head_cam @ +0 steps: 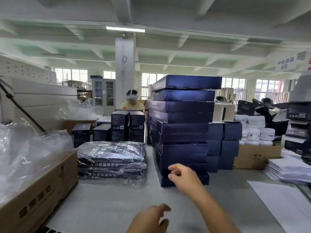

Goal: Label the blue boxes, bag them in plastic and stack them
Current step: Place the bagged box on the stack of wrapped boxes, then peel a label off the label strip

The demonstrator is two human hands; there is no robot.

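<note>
Both hands are empty, fingers loosely curled: right hand [182, 176] reaches toward the tall stack of flat dark-blue cardboard boxes [182, 130]; left hand [151, 219] hovers over the grey table [104, 204]. Next, probably lifting an unbagged box for labelling; bagged boxes [111, 159] lie left.

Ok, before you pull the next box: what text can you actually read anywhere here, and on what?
Hanging sign: Chinese characters, second line ends "区"; the rest blurred.
Cardboard carton: large Chinese print, blurred.
Bagged blue boxes: white characters, upside down, unreadable.
Tall unbagged stack: faint lettering, too small.
</note>
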